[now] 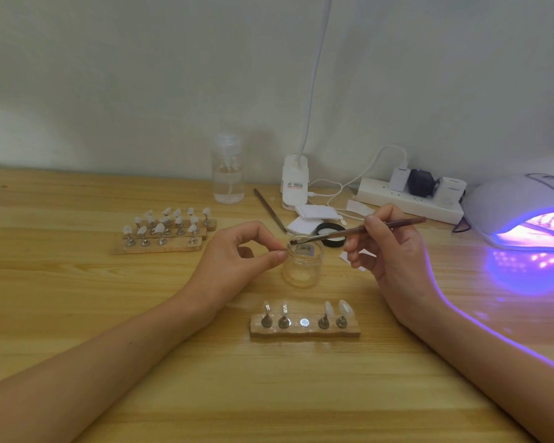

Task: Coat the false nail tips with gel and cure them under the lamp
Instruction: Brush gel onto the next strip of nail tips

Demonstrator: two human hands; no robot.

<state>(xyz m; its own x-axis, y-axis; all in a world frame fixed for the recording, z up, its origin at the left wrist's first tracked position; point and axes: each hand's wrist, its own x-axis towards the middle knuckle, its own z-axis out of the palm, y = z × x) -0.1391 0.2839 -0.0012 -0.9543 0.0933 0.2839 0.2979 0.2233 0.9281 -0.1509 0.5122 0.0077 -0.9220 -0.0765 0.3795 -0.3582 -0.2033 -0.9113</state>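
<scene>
My right hand (pixel 394 251) is pinching the brush (pixel 359 231) at the jar (pixel 303 270) mouth, likely loading gel; my left hand (pixel 237 254) is pinching something tiny (pixel 286 248) beside it.

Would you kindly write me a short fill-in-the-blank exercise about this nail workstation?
The right hand holds a ____ over the glass jar.
The near wooden holder carries ____ nail tips.
Its empty slot is the ____ one.
The curing lamp is switched ____.
Missing words: brush; four; middle; on.
</scene>
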